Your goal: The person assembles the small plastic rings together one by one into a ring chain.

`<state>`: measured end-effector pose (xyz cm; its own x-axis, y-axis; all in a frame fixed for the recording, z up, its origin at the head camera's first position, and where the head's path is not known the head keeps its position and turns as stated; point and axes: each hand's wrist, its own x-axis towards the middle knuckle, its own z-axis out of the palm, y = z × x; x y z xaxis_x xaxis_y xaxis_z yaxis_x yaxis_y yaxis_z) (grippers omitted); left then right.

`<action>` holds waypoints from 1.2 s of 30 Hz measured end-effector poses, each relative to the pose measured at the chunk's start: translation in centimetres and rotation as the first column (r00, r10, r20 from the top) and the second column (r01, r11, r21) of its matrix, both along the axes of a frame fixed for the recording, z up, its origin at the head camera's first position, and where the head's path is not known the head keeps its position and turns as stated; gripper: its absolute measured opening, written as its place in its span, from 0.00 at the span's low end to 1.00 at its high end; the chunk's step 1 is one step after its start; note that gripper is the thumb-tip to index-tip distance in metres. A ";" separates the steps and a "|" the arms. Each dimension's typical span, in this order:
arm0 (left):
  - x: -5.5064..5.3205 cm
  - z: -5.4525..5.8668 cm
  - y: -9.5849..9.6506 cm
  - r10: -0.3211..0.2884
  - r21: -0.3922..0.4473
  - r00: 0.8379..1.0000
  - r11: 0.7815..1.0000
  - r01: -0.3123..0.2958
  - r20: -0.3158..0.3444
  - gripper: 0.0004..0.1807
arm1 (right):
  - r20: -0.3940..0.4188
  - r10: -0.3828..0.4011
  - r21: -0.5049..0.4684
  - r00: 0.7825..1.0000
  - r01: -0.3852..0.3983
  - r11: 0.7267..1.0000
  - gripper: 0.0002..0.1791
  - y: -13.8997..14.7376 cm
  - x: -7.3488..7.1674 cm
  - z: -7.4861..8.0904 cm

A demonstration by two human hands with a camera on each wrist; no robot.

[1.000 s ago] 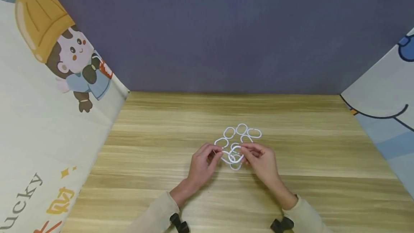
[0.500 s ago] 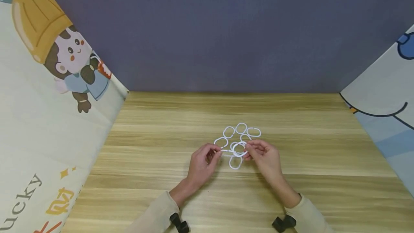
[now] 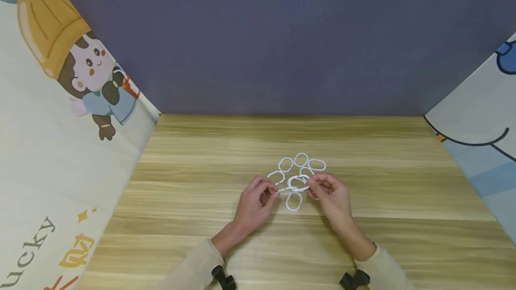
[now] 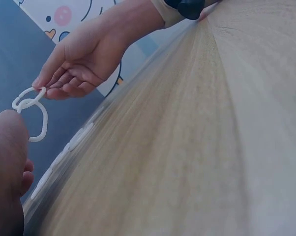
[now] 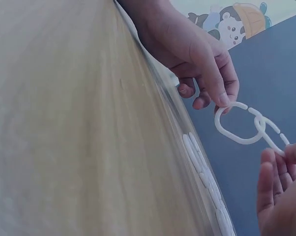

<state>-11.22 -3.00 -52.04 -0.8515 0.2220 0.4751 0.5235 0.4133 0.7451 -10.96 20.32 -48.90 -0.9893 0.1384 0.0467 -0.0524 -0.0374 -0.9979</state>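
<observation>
Two white plastic split rings, like shower curtain rings, are linked together above the table. My left hand (image 3: pixel 253 205) pinches the left ring (image 5: pixel 240 142) between thumb and index finger. The thumb and fingers of my right hand (image 3: pixel 331 194) pinch the right ring (image 5: pixel 271 143), which passes through the left one. Each linked ring shows a small gap in the right wrist view. Several more white rings (image 3: pixel 294 211) lie on the table beneath and beyond my hands, partly overlapped by the held pair in the head view.
The wood-grain table (image 3: pixel 193 160) ends at a dark blue panel (image 3: pixel 258 48) at the back. Panels with cartoon prints (image 3: pixel 94 61) stand on the left and right. Black wrist cameras (image 3: pixel 223 277) sit at both beige sleeves (image 3: pixel 193 263).
My right hand has shifted a little to the right and away, carrying its ring along. The left ring now appears flatter, stretched between both hands. My left hand has barely moved.
</observation>
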 end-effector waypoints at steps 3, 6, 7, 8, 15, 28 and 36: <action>0.0 -0.1 0.0 -0.001 -0.016 1.000 1.000 0.001 -0.005 0.05 | -0.006 -0.004 -0.048 1.000 0.004 0.999 0.07 -0.1 0.1 -0.1; -0.1 -0.1 0.0 -0.002 -0.031 1.000 1.000 0.002 -0.011 0.06 | -0.023 0.003 -0.098 1.000 -0.005 0.995 0.07 -0.2 0.2 -0.2; -0.1 -0.1 0.0 -0.004 -0.034 1.000 0.999 0.003 -0.016 0.07 | -0.028 0.008 -0.111 1.000 -0.011 0.994 0.07 -0.2 0.2 -0.3; -0.1 -0.1 0.0 -0.004 -0.034 1.000 0.999 0.004 -0.020 0.07 | -0.034 0.013 -0.123 0.999 -0.018 0.992 0.07 -0.2 0.3 -0.3; -0.2 -0.5 0.0 -0.012 -0.018 0.998 1.000 0.011 -0.064 0.07 | -0.037 0.019 -0.127 0.999 -0.023 0.992 0.06 -0.4 0.4 -0.5; 0.0 0.1 0.0 0.020 0.116 0.995 0.993 -0.032 0.100 0.09 | -0.057 0.057 -0.125 0.997 -0.063 0.990 0.08 -0.8 0.6 -0.7; 0.0 0.1 0.2 0.020 0.275 0.994 0.960 -0.050 0.110 0.07 | -0.048 0.071 -0.097 0.996 -0.075 0.992 0.08 -1.0 0.9 -0.6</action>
<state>-11.22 -2.76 -51.92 -0.9046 0.0632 0.4216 0.4254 0.1996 0.8827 -10.04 19.33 -49.45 -0.9941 0.0717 0.0810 -0.0905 -0.1409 -0.9859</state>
